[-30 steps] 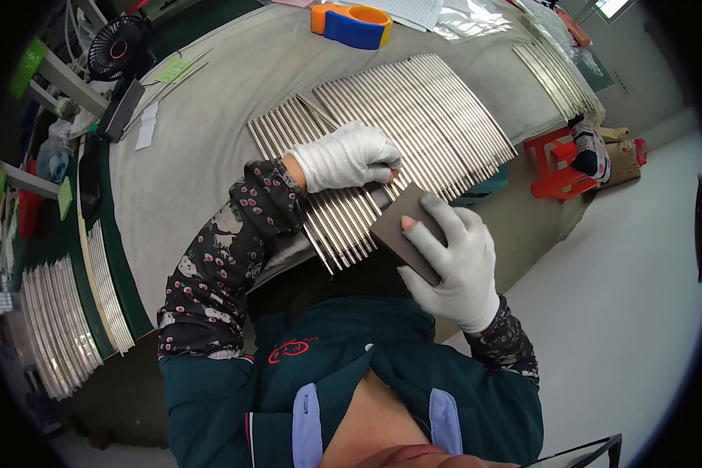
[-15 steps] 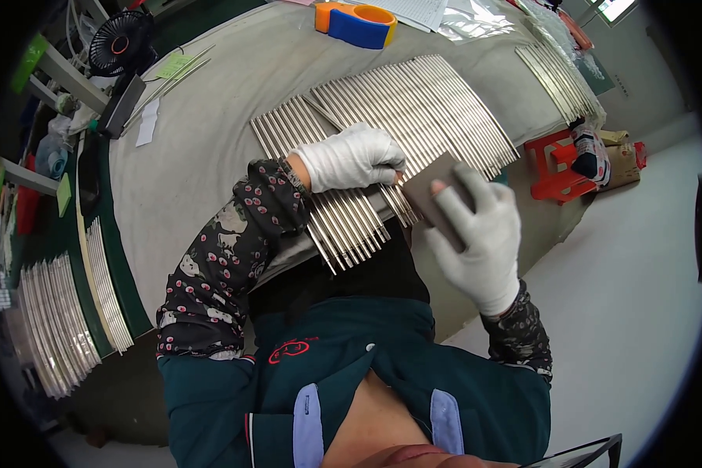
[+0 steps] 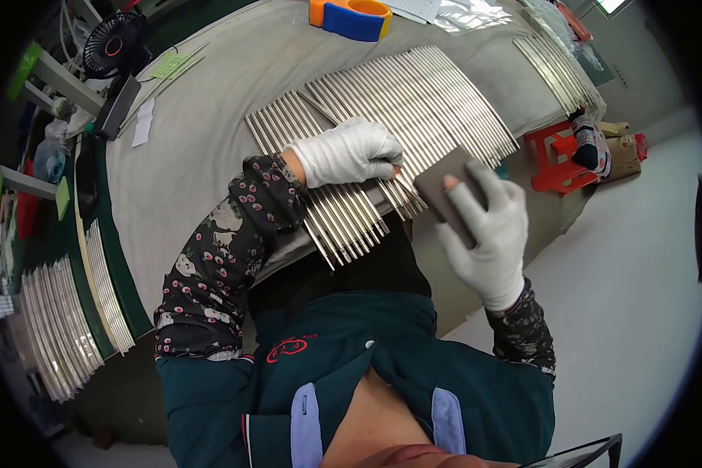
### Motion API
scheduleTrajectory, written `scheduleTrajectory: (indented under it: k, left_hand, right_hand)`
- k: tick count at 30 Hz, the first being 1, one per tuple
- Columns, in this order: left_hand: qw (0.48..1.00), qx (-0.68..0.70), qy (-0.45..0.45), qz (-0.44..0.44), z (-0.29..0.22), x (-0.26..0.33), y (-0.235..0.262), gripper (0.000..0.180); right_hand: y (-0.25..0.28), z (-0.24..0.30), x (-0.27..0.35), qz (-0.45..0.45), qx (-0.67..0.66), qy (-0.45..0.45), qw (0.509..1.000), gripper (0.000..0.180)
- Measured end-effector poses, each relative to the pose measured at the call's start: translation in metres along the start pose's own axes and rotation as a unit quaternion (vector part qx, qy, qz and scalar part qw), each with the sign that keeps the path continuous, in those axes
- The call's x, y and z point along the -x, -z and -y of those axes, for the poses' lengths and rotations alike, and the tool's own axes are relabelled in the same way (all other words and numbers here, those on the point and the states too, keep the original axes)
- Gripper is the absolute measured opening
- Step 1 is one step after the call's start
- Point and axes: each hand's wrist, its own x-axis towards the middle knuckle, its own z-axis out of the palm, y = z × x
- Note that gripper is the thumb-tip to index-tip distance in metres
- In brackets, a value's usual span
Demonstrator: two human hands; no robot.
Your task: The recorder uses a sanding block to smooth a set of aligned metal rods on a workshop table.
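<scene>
Many shiny metal rods (image 3: 429, 93) lie side by side in rows on the cloth-covered table. In a white glove with bare fingertips, my left hand (image 3: 351, 152) rests over them, its fingers curled and closed on metal rods (image 3: 405, 198) near the table's front edge. To its right, my gloved right hand (image 3: 487, 234) grips a flat grey-brown block, like a sanding sponge (image 3: 444, 187), at the rods' near ends. The thumb is on the block's near side and the fingers lie over its top. A shorter group of rods (image 3: 343, 226) juts past the table edge below my left wrist.
An orange-and-blue tape roll (image 3: 356, 22) sits at the back. A black fan (image 3: 115, 45) stands far left, with wrapped rods (image 3: 58, 327) below it. More rods (image 3: 552, 74) lie at the far right, near a red stool (image 3: 558, 160).
My right hand and the block have shifted slightly right, a little farther from my left hand. My left hand stays closed at the rods. The whole view has moved slightly.
</scene>
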Motion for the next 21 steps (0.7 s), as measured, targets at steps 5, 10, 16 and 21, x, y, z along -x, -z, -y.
scheduleTrajectory:
  k: [5, 10, 16, 21]
  left_hand:
    - [1.0, 0.008, -0.015, -0.004, -0.004, -0.002, 0.001, 0.014]
    - [1.0, -0.015, -0.007, -0.01, -0.006, 0.002, 0.002, 0.014]
    - [0.999, -0.015, -0.025, 0.02, -0.011, 0.003, 0.009, 0.015]
    - [0.967, -0.247, -0.054, -0.028, -0.034, 0.019, 0.016, 0.03]
  right_hand:
    - [-0.005, -0.027, 0.009, -0.041, 0.094, -0.074, 0.992, 0.047]
    - [-0.003, 0.004, 0.017, 0.015, -0.058, 0.057, 0.997, 0.047]
    - [-0.001, -0.033, 0.025, -0.109, 0.03, -0.053, 0.992, 0.05]
    - [-0.008, -0.041, 0.043, -0.102, -0.008, -0.073, 0.992, 0.052]
